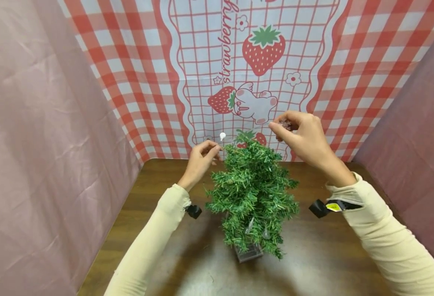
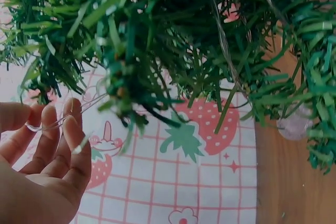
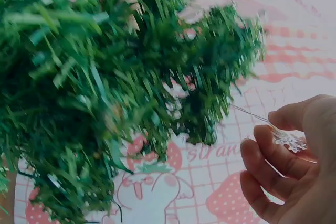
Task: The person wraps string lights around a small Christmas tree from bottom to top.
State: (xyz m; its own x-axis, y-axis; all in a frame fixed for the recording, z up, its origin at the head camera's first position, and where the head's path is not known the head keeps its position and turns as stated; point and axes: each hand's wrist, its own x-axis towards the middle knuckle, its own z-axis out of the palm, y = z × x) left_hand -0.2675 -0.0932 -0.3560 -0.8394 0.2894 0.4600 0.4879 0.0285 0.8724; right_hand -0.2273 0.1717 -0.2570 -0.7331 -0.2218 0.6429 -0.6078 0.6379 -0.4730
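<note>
A small green artificial Christmas tree [image 1: 254, 185] stands on the table between the two hands. On its left, near the top, my left hand [image 1: 201, 159] pinches a thin clear wire [image 2: 63, 120] between thumb and fingers; the wire runs into the branches. A small white piece [image 1: 222, 136] shows just above those fingers. To the right of the treetop my right hand [image 1: 307, 137] is raised, its curled fingers around a clear snowflake light [image 3: 289, 141]. From this hand a thin wire [image 3: 249, 114] stretches to the branches. The palm partly hides what it holds.
Clear drop-shaped pieces [image 1: 266, 233] hang low on the tree's front, above its dark square base [image 1: 249, 254]. The brown wooden table [image 1: 313, 263] lies beneath. Behind hangs a strawberry-print cloth [image 1: 209, 53], with pink curtains [image 1: 35, 144] at both sides.
</note>
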